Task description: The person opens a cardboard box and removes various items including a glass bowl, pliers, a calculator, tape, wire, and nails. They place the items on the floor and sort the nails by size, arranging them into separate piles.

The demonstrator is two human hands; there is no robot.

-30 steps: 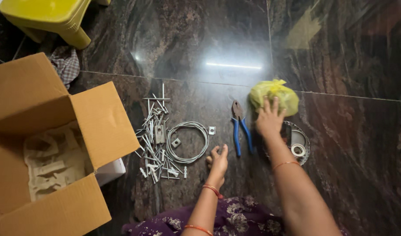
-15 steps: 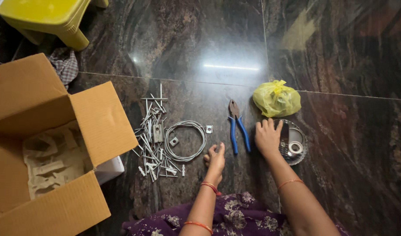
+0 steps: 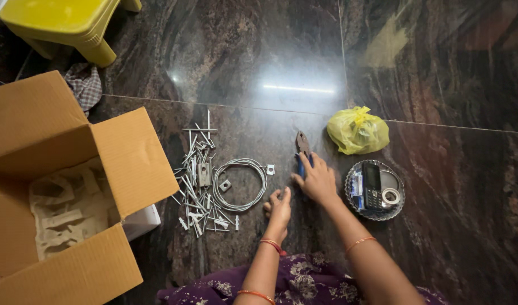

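The right hand (image 3: 317, 179) lies on the blue-handled pliers (image 3: 302, 151), fingers curled over the handles. The left hand (image 3: 279, 207) rests flat on the floor (image 3: 242, 68), fingers together, with the wire coil (image 3: 240, 184) at its ten o'clock.

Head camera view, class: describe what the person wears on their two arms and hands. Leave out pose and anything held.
Both forearms are bare, with no sleeves or gloves. The left hand has a thin red-and-gold bangle at the wrist and another orange-red one nearer the elbow. The right hand has one thin orange bangle on the forearm. No rings are clearly visible.
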